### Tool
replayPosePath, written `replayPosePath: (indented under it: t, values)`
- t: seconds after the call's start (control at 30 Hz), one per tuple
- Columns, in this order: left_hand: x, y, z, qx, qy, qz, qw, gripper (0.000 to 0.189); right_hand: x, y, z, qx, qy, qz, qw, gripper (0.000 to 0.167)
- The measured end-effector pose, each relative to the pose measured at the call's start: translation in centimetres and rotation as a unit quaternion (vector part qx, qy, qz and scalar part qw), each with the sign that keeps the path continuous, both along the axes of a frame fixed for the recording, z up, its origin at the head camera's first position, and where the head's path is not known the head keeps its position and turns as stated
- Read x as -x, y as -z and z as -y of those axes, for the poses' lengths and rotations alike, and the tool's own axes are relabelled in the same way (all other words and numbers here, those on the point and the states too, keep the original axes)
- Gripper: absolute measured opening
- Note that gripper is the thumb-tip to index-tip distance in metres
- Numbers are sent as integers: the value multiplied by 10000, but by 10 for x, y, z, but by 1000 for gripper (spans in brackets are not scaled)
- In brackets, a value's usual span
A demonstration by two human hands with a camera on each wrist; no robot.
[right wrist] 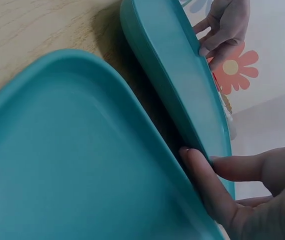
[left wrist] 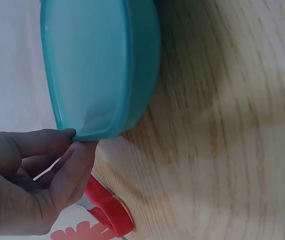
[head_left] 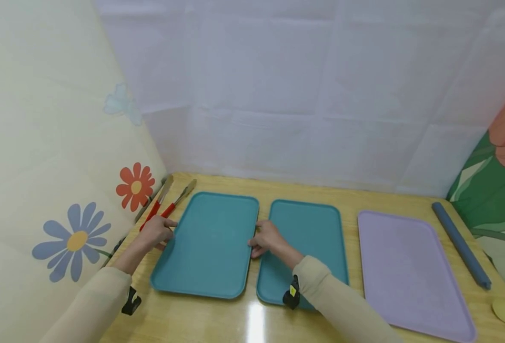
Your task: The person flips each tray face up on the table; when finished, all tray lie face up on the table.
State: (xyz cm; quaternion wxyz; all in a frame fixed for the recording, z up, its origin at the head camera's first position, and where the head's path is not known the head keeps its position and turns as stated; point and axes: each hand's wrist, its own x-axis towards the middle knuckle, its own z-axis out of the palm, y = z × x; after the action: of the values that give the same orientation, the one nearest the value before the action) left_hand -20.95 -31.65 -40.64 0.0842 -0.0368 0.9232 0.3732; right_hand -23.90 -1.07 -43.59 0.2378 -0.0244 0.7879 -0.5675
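Observation:
A teal tray [head_left: 211, 243] is held by both hands at its two long sides. My left hand [head_left: 156, 232] pinches the left rim, thumb on top and fingers below, as the left wrist view shows on the tray [left wrist: 87, 65]. At the opposite rim my right hand [head_left: 267, 239] grips with thumb and fingers, seen close in the right wrist view. In that view the held tray [right wrist: 170, 75] stands above the wood with a shadow beneath. A second teal tray [head_left: 308, 228] lies just right of it, partly under my right forearm.
A lilac tray [head_left: 407, 267] lies to the right, beside a dark blue roll [head_left: 462, 245] and a pale spoon [head_left: 503, 312]. Red-handled tongs [head_left: 177, 200] and another red-handled tool [head_left: 156, 205] lie at the left back, near the flowered wall covering. A plain sheet [head_left: 278, 95] hangs behind the table.

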Motion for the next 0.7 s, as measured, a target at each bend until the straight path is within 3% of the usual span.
replayPosePath:
  t: [0.2, 0.43, 0.7]
  values:
    - [2, 5, 3, 54, 66, -21, 10000, 44, 1, 1, -1, 162, -81, 286, 9994, 68]
    - [3, 9, 5, 151, 70, 16, 9999, 45, -1, 1, 1, 126, -268, 163, 9994, 67]
    - [4, 11, 3, 638, 135, -138, 9978, 41, -3, 0, 7, -87, -292, 93, 9995, 67]
